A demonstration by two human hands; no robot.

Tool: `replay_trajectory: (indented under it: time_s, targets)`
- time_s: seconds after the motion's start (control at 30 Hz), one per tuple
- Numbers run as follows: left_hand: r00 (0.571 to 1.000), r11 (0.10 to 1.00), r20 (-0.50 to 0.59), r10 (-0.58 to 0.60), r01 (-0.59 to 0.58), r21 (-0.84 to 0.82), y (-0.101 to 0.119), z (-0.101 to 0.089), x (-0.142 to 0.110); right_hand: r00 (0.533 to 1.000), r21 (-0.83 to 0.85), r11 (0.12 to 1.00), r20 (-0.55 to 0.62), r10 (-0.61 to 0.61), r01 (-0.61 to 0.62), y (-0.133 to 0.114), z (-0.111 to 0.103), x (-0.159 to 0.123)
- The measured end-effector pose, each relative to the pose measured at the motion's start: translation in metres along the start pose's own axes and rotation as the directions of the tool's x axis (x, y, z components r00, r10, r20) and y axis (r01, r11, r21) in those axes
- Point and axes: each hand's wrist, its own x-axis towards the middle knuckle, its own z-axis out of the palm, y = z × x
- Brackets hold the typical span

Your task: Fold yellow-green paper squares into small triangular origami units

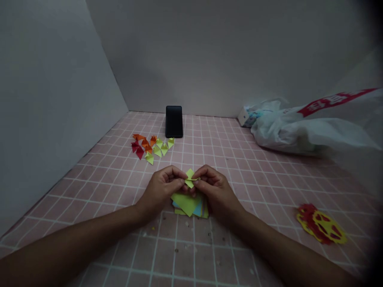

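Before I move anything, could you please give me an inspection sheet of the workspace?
Surface: pink gridded covering, with small specks near the front.
Work in hand: small yellow-green folded paper held above a fanned paper stack; folded red, orange and yellow-green pieces grouped beyond, to the left.
Clutter: dark rectangular object at the back; white plastic bag and small box at back right; red and yellow cut-outs at front right.
Hands: left hand and right hand both pinch the folded paper.
Cables: nothing seen.
Surroundings: plain pale walls behind and at left.
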Motion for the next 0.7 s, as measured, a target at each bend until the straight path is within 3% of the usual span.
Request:
replay_trajectory:
  time_s: [0.17, 0.53, 0.7]
  targets:
    - [1.0, 1.0, 0.023, -0.005, 0.006, -0.014, -0.0017, -0.0003, 0.0, 1.0, -0.05, 0.999, 0.002, -0.016, 0.016, -0.0032, 0.0007, -0.0014]
    - [0.997, 0.998, -0.035, 0.063, -0.062, 0.022, -0.0017, -0.0023, 0.0038, 0.999, -0.079, 0.997, 0.047, -0.019, 0.023, -0.0071, 0.0, -0.0019]
    - [0.998, 0.997, 0.023, 0.06, -0.062, 0.046, -0.0034, -0.0043, 0.0027, 0.999, -0.094, 0.995, 0.046, 0.022, -0.018, -0.0076, 0.0025, -0.0027]
